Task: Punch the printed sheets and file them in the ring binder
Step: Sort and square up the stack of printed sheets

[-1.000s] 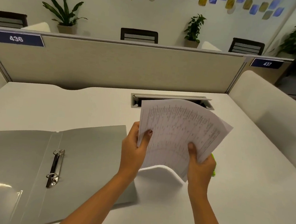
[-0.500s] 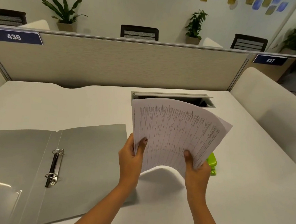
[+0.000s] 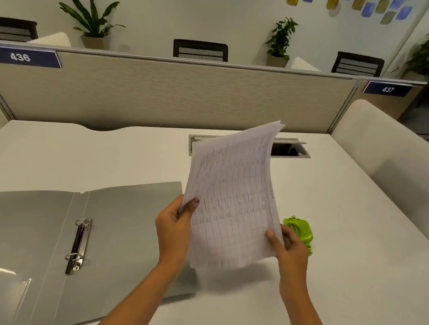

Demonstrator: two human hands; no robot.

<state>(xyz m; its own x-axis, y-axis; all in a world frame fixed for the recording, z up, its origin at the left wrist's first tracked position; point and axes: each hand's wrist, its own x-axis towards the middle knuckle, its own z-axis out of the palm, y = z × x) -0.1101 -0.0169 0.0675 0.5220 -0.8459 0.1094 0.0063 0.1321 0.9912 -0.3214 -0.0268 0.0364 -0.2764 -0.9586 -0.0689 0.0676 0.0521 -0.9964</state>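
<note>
While the left hand and right hand hold the printed sheets up off the table, the step in hand looks like squaring the stack before punching. Each hand pinches a side edge, thumb on the printed face and fingers behind. The sheets are thin, limp white paper with fine tabular print, bowed and tilted, and slightly fanned at the top corner. Next, I judge, the stack needs tapping flush and feeding edge-first into the green plastic hole punch just behind the right hand. The grey ring binder lies open and flat at left, with smooth matte covers and two metal rings that seem closed.
</note>
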